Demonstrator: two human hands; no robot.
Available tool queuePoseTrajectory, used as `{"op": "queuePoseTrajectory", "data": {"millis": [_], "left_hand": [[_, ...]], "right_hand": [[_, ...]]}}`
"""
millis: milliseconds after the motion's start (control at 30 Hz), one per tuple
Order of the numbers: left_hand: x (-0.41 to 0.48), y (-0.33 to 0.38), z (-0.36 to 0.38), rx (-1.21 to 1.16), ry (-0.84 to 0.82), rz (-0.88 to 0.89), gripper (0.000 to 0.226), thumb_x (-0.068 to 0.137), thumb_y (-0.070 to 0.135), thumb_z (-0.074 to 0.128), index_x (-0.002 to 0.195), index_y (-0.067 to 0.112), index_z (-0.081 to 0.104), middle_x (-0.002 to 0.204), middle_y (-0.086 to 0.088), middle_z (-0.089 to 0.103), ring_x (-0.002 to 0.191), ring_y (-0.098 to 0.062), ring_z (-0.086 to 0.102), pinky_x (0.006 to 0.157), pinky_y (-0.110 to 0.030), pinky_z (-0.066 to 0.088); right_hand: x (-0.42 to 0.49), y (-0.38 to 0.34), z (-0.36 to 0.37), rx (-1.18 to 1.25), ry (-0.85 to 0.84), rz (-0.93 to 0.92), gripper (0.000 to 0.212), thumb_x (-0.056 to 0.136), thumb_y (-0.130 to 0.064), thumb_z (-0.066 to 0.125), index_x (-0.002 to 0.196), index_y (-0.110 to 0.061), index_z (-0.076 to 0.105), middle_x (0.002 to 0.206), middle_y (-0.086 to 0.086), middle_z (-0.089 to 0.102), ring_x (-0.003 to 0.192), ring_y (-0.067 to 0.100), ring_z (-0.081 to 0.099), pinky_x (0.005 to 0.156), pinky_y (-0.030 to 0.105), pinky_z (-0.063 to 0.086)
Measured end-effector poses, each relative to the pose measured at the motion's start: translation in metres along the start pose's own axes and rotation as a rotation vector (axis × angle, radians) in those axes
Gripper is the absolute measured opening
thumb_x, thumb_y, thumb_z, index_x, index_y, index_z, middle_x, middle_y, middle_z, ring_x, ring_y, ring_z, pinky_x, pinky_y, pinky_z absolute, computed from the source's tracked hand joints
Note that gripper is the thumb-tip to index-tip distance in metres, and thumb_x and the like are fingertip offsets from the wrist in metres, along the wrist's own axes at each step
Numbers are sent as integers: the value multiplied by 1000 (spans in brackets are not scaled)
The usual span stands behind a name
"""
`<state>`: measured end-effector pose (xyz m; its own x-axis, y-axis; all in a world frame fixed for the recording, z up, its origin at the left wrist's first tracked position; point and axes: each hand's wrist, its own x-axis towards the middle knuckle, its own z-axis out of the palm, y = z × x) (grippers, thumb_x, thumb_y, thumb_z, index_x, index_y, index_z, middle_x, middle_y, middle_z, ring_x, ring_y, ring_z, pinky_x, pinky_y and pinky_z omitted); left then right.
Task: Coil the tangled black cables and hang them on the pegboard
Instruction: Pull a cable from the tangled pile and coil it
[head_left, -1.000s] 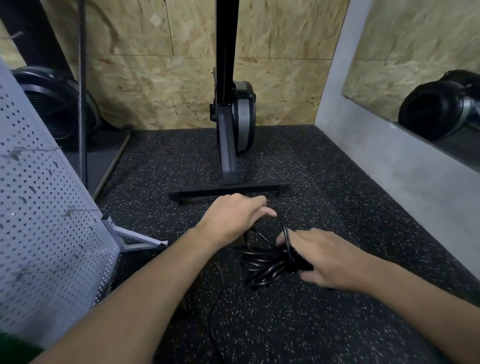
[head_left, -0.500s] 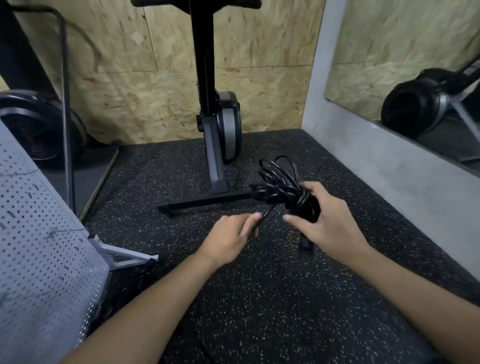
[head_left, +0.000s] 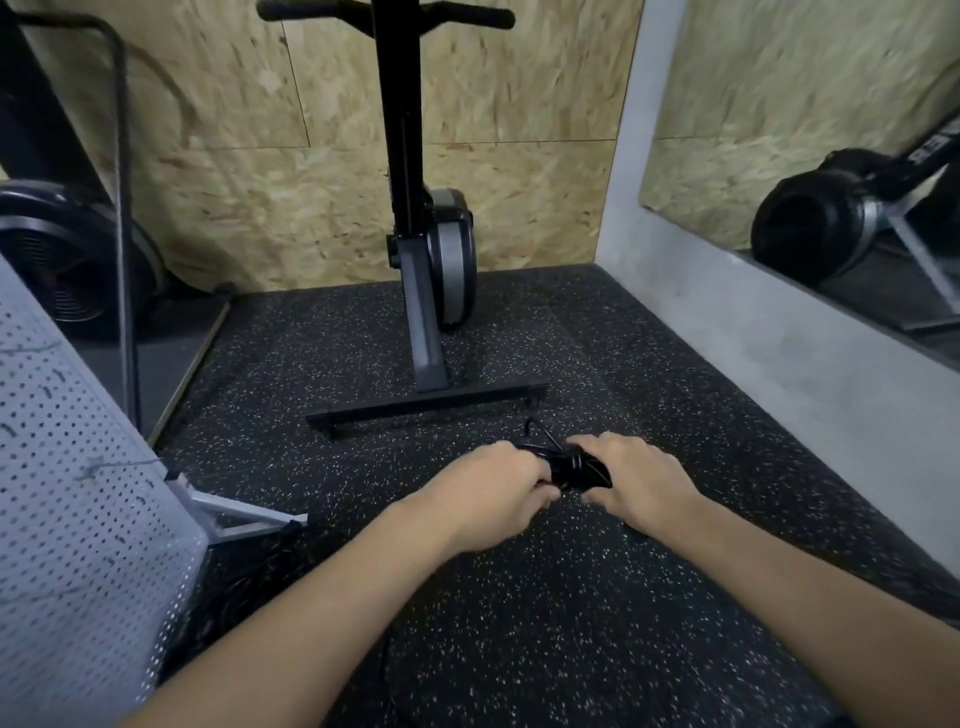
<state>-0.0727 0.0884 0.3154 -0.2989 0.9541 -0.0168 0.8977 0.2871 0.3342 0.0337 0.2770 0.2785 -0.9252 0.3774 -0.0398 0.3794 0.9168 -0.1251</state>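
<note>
Gripping a bunched coil of thin black cable (head_left: 576, 470) from both sides, low over speckled black rubber floor (head_left: 519, 623). Fingers of left hand (head_left: 498, 493) and right hand (head_left: 636, 480) curled round it. White perforated pegboard (head_left: 78, 493) at far left.

Black cables (head_left: 576, 470), white-speckled black floor (head_left: 519, 597), white perforated pegboard (head_left: 78, 519).
</note>
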Motion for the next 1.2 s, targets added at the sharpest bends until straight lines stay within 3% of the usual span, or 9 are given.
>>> {"op": "queuePoseTrajectory", "data": {"millis": [167,233,433,633,733,800,867,1033,1200], "left_hand": [[-17,-30,-31,-393,249,-36,22,79,45,88,81,25,78,78,11,75,75,-4,67,75,-29,57],[-25,-43,-35,-516,306,-82,30,68,46,95,73,22,78,73,7,74,72,-12,67,71,-33,54],[-35,-86,-31,-978,109,-166,19,75,36,87,84,19,82,78,0,71,75,-12,63,78,-28,51],[-38,-99,-22,-1309,-79,-182,15,92,23,69,94,11,76,83,0,71,74,-11,65,66,-23,54],[-38,-83,-17,-1243,-175,-302,28,103,16,59,80,12,74,64,4,57,55,-8,50,55,-19,44],[-33,-77,-6,-1214,-162,-290,37,107,29,54,79,17,75,61,6,41,54,-10,35,59,-26,34],[-25,-66,5,-1192,-101,-296,42,108,42,49,84,18,73,61,7,37,54,-10,31,56,-26,30],[-10,-27,20,-823,61,-316,44,112,43,41,84,21,67,59,7,45,48,-9,40,50,-27,36],[2,-9,23,-464,117,-318,44,112,36,41,78,15,59,79,-5,64,67,-20,59,63,-33,46]], "right_hand": [[-16,-14,-9,175,-178,-350,36,83,-35,84,108,-45,61,104,-20,57,100,4,57,89,34,50],[-22,-24,-11,246,-152,-498,44,84,-40,83,122,-47,62,107,-22,60,105,2,58,90,30,49],[-33,-53,-24,321,7,-620,52,92,-41,78,138,-43,55,110,-21,57,104,7,60,84,25,49],[-38,-62,-32,380,201,-624,62,94,-45,73,148,-31,48,119,-22,57,104,5,61,86,21,51],[-41,-61,-31,505,330,-530,65,89,-46,73,146,-43,42,124,-26,59,107,0,62,89,14,49],[-37,-59,-31,615,386,-417,65,86,-47,72,142,-52,39,126,-30,60,111,-2,63,90,13,50],[-30,-52,-29,617,467,-320,63,87,-47,70,144,-43,42,125,-26,64,113,-1,64,95,19,52],[-11,-32,-14,448,506,-113,66,93,-54,64,153,-35,41,132,-9,63,120,15,63,98,44,55],[-2,-18,2,149,331,-51,67,94,-65,55,153,-42,36,112,-13,57,102,16,65,77,43,58]]}}
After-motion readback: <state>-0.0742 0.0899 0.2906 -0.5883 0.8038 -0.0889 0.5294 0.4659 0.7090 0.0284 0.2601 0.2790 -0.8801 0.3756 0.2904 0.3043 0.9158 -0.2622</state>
